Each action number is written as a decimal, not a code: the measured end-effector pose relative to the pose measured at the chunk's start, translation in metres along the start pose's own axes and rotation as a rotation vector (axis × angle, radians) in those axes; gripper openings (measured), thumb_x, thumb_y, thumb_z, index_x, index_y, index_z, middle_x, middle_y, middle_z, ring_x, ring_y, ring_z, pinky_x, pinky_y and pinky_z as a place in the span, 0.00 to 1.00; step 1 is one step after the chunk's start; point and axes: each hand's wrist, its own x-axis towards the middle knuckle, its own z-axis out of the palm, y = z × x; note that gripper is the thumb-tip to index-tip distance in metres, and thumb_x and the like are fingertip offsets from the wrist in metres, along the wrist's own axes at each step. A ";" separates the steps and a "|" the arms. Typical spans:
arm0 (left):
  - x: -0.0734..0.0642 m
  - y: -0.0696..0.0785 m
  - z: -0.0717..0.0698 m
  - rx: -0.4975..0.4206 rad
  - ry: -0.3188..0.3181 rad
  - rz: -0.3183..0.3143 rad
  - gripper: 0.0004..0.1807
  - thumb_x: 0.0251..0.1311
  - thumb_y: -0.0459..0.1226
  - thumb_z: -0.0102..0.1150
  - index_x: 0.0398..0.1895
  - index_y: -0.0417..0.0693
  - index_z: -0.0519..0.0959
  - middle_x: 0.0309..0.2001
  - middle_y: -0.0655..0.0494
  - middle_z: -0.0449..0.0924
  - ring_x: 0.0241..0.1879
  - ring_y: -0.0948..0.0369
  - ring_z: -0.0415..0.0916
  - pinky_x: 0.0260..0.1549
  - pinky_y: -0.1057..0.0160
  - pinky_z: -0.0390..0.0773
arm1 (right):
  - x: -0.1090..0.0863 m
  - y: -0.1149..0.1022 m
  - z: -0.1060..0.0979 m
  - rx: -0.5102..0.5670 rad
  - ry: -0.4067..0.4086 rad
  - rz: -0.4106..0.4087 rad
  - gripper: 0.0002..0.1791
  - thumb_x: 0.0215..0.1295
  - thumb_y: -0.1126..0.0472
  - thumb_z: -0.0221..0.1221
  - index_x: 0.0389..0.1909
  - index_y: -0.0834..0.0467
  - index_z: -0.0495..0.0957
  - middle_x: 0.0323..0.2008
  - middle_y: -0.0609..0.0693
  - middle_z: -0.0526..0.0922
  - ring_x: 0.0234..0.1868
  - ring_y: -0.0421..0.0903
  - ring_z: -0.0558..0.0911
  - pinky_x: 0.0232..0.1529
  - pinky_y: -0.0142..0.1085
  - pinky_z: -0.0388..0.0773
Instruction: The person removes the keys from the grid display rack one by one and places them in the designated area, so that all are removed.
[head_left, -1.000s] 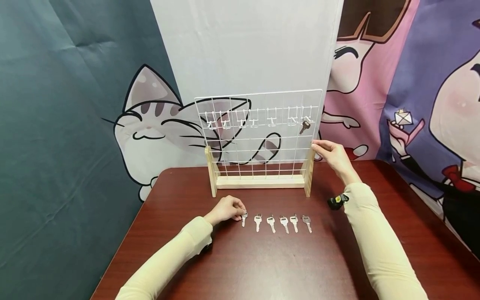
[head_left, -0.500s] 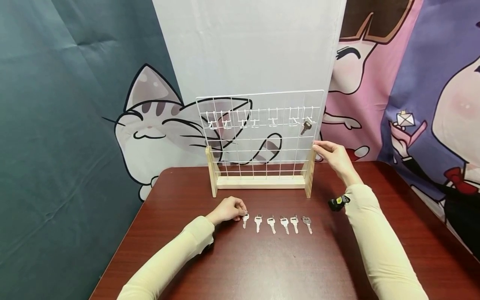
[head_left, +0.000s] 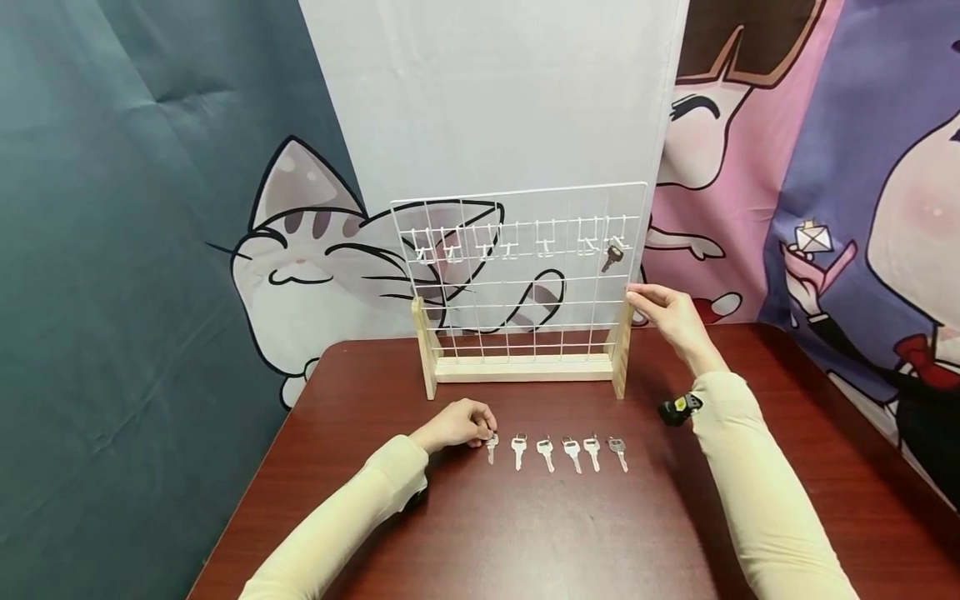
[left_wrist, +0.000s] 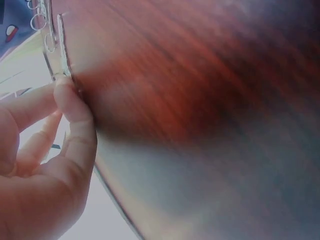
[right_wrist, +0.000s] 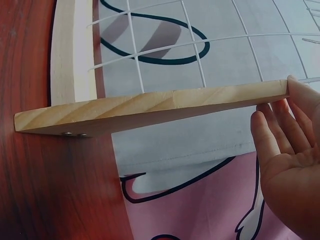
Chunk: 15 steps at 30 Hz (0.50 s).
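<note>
At the left end of a row of silver keys (head_left: 519,452) on the table, my left hand (head_left: 456,423) pinches the leftmost key (head_left: 491,451) by its head between thumb and fingers. That key's blade points toward me. In the left wrist view the left hand's fingertips (left_wrist: 64,87) meet at the edge of the key. My right hand (head_left: 672,321) grips the top of the right wooden post (right_wrist: 165,102) of a white wire grid rack (head_left: 525,367), thumb on one side and fingers on the other. A darker key (head_left: 612,256) hangs from the rack's rightmost hook.
Several white hooks (head_left: 545,247) line the upper part of the grid. The rack stands toward the back of the reddish-brown table (head_left: 517,533). Close behind it hangs a printed cloth backdrop (head_left: 495,100). The remaining keys lie spaced out in front of the rack.
The head view has shifted slightly. My left hand stays at the leftmost key with barely any movement, and my right hand keeps its grip on the post.
</note>
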 end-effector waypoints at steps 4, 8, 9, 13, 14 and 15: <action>-0.002 -0.002 0.001 0.051 -0.006 0.011 0.03 0.57 0.25 0.65 0.32 0.39 0.82 0.22 0.59 0.76 0.19 0.67 0.70 0.20 0.72 0.72 | -0.001 0.003 0.001 -0.021 0.004 0.017 0.25 0.72 0.59 0.62 0.62 0.70 0.75 0.53 0.49 0.85 0.47 0.32 0.78 0.46 0.22 0.76; -0.002 -0.001 0.000 0.098 0.010 0.010 0.04 0.57 0.27 0.66 0.30 0.43 0.83 0.20 0.62 0.74 0.18 0.68 0.67 0.19 0.72 0.69 | 0.006 0.019 0.000 -0.032 0.013 0.023 0.26 0.72 0.57 0.62 0.63 0.68 0.75 0.54 0.48 0.84 0.47 0.31 0.78 0.46 0.20 0.75; -0.002 -0.001 -0.001 0.106 0.012 0.008 0.03 0.57 0.27 0.66 0.29 0.43 0.82 0.20 0.62 0.73 0.18 0.68 0.67 0.19 0.72 0.69 | 0.009 0.024 -0.001 -0.026 0.016 0.023 0.26 0.72 0.56 0.62 0.64 0.68 0.75 0.53 0.46 0.84 0.47 0.31 0.78 0.46 0.20 0.75; -0.001 0.000 -0.002 0.110 0.012 0.000 0.00 0.57 0.28 0.64 0.31 0.40 0.82 0.20 0.63 0.73 0.18 0.68 0.68 0.19 0.72 0.70 | 0.016 0.033 -0.002 0.001 0.028 0.018 0.27 0.71 0.53 0.63 0.64 0.66 0.75 0.49 0.37 0.84 0.45 0.30 0.80 0.47 0.21 0.76; 0.000 0.000 -0.002 0.109 0.011 0.000 0.01 0.57 0.28 0.64 0.32 0.39 0.82 0.21 0.62 0.74 0.18 0.67 0.68 0.19 0.72 0.70 | 0.016 0.034 -0.002 0.006 0.027 0.015 0.28 0.71 0.53 0.63 0.64 0.66 0.75 0.48 0.35 0.84 0.45 0.29 0.80 0.46 0.21 0.76; -0.001 0.000 -0.001 0.109 0.012 -0.004 0.00 0.57 0.28 0.64 0.32 0.39 0.82 0.21 0.62 0.74 0.18 0.67 0.68 0.19 0.72 0.70 | 0.017 0.033 -0.002 0.007 0.028 0.016 0.28 0.71 0.52 0.63 0.64 0.66 0.75 0.48 0.35 0.84 0.44 0.29 0.80 0.46 0.21 0.76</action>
